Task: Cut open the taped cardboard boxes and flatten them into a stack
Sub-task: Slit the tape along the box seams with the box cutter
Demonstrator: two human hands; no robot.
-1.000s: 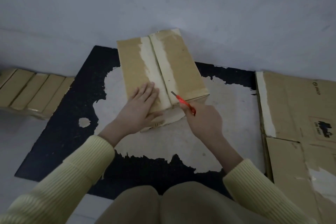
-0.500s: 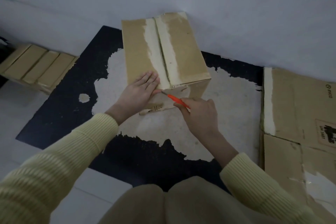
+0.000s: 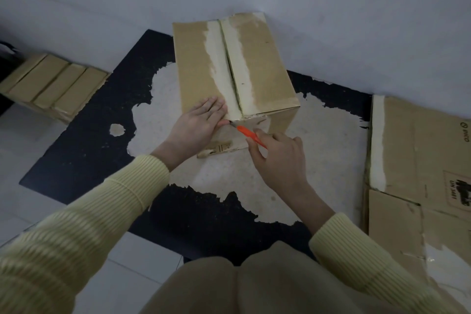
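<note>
On the floor's worn black mat [image 3: 84, 140], close to the far wall, stands the closed cardboard box [image 3: 201, 64]. Its 2 top flaps meet at a centre seam with a pale torn strip on each side. The left grip [image 3: 196, 127] lies flat on the near left part of the box top, fingers straight and together, thumb at the near edge. The right grip [image 3: 280, 158], nearer and to the right of the box's near face, is clamped around the orange cutter [image 3: 251, 136], fingers curled on its handle. The cutter slants up and left from this grip. Its blade tip meets the box's near top edge at the end of the seam, just beside the left thumb. Flattened cardboard [image 3: 418, 155] lies on the floor to the right, well apart from the box, and a folded stack [image 3: 51, 84] lies at far left.
</note>
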